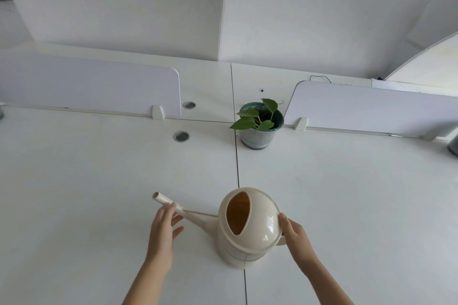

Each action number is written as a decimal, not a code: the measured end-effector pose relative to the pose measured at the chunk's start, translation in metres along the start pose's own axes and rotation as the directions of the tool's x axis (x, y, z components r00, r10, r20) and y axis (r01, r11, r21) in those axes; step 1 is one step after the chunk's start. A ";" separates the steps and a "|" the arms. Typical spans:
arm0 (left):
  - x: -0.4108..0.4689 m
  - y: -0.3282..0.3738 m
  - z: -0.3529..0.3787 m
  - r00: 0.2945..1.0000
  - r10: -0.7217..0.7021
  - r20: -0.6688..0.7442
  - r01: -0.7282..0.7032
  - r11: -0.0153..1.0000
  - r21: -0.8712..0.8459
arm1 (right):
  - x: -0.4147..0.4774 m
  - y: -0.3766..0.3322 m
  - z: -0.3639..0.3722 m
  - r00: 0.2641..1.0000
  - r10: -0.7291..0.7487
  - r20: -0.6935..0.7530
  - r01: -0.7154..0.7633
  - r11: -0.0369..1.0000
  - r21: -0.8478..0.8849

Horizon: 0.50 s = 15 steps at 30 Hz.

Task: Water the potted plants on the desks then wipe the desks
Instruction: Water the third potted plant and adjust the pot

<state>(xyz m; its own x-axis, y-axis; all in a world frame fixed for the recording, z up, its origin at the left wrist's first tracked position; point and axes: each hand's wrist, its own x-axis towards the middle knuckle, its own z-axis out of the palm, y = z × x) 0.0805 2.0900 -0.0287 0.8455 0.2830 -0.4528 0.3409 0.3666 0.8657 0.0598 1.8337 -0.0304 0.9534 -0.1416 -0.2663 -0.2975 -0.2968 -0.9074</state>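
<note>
Touching unlabelled watering can (250, 225), both hands

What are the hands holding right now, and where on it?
The watering can: left hand touches its spout, right hand is at the handle side. Whether either grip is closed can't be told.

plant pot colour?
Plant pot: teal-green glazed rim, paler mottled blue-grey body, dark band at the base. Head view, the only one.

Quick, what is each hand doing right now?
Left hand: open, fingertips touching the spout of the watering can.
Right hand: at the can's handle side; grip cannot be told.
</note>
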 end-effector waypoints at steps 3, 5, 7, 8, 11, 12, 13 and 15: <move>-0.002 0.002 0.008 0.999 -0.018 0.035 0.016 0.999 0.031 | -0.003 -0.004 0.001 0.999 0.003 -0.033 -0.003 1.000 0.007; -0.001 0.002 0.007 0.999 -0.023 0.030 0.022 0.999 0.042 | -0.006 -0.006 0.001 0.999 0.009 -0.049 -0.008 1.000 0.018; 0.001 0.002 0.006 0.999 -0.024 0.034 0.023 0.998 0.054 | -0.008 -0.006 0.001 0.998 0.002 -0.057 0.000 0.999 0.032; 0.001 0.002 0.005 0.999 -0.024 0.036 0.022 0.998 0.057 | -0.010 -0.007 0.001 0.999 0.001 -0.052 0.001 0.999 0.037; 0.001 0.000 0.003 0.999 -0.027 0.047 0.024 0.998 0.054 | -0.011 -0.009 0.002 0.999 0.030 -0.028 -0.028 0.998 0.056; 0.001 0.000 0.002 0.998 -0.029 0.051 0.027 0.998 0.052 | -0.012 -0.010 0.001 0.999 0.049 -0.020 -0.048 0.998 0.049; 0.001 -0.001 0.002 0.998 -0.031 0.056 0.029 0.998 0.049 | -0.013 -0.012 0.001 0.998 0.061 -0.021 -0.060 0.997 0.043; 0.001 0.000 0.002 0.998 -0.034 0.060 0.031 0.999 0.044 | -0.015 -0.018 0.001 0.997 0.075 -0.021 -0.074 0.996 0.040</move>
<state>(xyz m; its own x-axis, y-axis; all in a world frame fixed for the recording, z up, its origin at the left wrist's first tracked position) 0.0820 2.0888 -0.0293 0.8564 0.2171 -0.4684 0.3849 0.3362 0.8596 0.0503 1.8419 -0.0106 0.9273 -0.1835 -0.3263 -0.3648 -0.2472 -0.8977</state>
